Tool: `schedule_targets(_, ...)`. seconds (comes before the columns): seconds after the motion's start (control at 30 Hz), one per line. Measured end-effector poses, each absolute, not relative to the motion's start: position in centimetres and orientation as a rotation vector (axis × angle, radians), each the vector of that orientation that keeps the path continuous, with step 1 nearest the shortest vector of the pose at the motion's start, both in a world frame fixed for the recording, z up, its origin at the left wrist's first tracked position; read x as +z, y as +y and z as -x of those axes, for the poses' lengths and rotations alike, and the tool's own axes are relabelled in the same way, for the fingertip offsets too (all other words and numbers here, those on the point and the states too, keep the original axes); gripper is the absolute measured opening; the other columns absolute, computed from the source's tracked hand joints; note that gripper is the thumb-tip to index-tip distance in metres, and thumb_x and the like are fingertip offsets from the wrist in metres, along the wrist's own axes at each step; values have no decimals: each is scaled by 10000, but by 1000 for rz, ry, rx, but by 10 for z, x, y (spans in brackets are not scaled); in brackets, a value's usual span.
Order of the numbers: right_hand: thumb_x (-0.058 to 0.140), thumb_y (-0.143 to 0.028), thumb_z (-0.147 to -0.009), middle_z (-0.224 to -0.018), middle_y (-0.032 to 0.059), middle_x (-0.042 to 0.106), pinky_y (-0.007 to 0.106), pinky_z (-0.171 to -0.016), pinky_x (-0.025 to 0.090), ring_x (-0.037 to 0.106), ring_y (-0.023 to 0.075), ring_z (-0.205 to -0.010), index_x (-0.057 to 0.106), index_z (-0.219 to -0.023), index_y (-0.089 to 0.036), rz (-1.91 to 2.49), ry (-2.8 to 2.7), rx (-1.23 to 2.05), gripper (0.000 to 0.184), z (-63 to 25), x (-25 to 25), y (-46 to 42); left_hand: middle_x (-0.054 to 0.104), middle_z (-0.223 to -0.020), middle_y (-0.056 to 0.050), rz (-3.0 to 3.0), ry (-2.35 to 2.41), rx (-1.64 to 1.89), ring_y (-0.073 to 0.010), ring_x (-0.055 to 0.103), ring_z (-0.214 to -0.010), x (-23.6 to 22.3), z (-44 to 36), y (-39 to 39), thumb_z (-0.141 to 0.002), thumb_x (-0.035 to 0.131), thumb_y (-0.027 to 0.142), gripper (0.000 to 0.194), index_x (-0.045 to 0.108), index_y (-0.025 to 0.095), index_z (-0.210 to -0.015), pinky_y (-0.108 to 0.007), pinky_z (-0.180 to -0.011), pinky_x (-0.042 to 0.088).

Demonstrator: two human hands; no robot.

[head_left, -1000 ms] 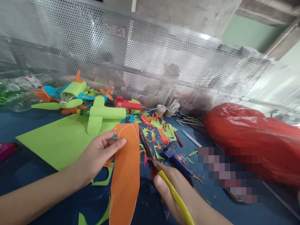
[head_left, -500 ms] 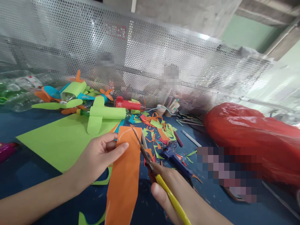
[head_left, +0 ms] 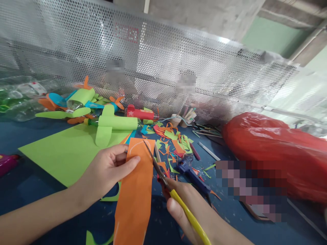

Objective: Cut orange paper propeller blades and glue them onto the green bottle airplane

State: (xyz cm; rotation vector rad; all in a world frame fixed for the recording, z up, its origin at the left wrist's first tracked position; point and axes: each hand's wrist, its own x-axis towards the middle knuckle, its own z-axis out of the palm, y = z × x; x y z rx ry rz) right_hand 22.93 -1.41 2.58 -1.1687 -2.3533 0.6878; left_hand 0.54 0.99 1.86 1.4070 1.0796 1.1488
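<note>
My left hand (head_left: pixel 109 170) pinches an orange paper strip (head_left: pixel 135 194) along its left edge, thumb on top. White curved lines mark the strip near its upper end and lower down. In my right hand (head_left: pixel 189 207) are scissors (head_left: pixel 187 212) with yellow handles. Their blades lie over the strip's upper right corner, pointing up and away from me. Under and left of the strip is a cut green paper piece (head_left: pixel 114 195). Beyond my left hand, a bottle wrapped in green paper with wing shapes (head_left: pixel 119 123) lies on a large green sheet (head_left: pixel 63 149).
Paper scraps (head_left: pixel 176 139) and a blue glue gun (head_left: pixel 194 175) lie to the right on the blue table (head_left: pixel 163 224). A red plastic bag (head_left: pixel 276 153) bulges farther right. Clear bottles (head_left: pixel 25 98) stand at back left, before a perforated metal screen (head_left: pixel 163 54).
Hardly anything differs. The view has shifted very slightly, and the scissors and my right hand are a touch lower and to the right. Both hands keep their hold.
</note>
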Motion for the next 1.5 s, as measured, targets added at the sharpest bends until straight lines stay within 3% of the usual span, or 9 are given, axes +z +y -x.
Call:
schedule_targets(0.43,59,-782,-823,-529,42,494,267,-410,287,447,170,-494,576,-661,-193,1248,-2283,638,800,-223,26,-15,713,-763,-21,-1262,986,1123,-205,666,-745,13,-12,8,-800,644,447,250,651,204,-856,-283,-638,533)
schedule_targets(0.73,83,-736,-867,-532,47,513,261,-407,308,471,168,-491,587,-644,-191,1252,-2246,619,775,-223,19,-16,654,-649,1,-1283,1047,1127,-195,634,-658,9,-14,8,-780,649,442,237,642,213,-841,-260,-535,483)
schedule_targets(1.23,128,-734,-873,-561,46,544,258,-456,374,504,175,-546,618,-671,-179,1315,-2227,555,767,-226,22,-21,581,-557,29,-1287,1044,1117,-161,598,-572,11,-12,10,-780,644,463,262,612,208,-729,-249,-524,455)
schedule_targets(1.5,104,-758,-852,-558,53,548,258,-457,380,500,172,-540,611,-650,-164,1350,-2242,527,807,-225,23,-21,553,-537,37,-1275,1056,1103,-166,599,-580,13,-11,10,-767,652,468,264,622,206,-760,-244,-510,444)
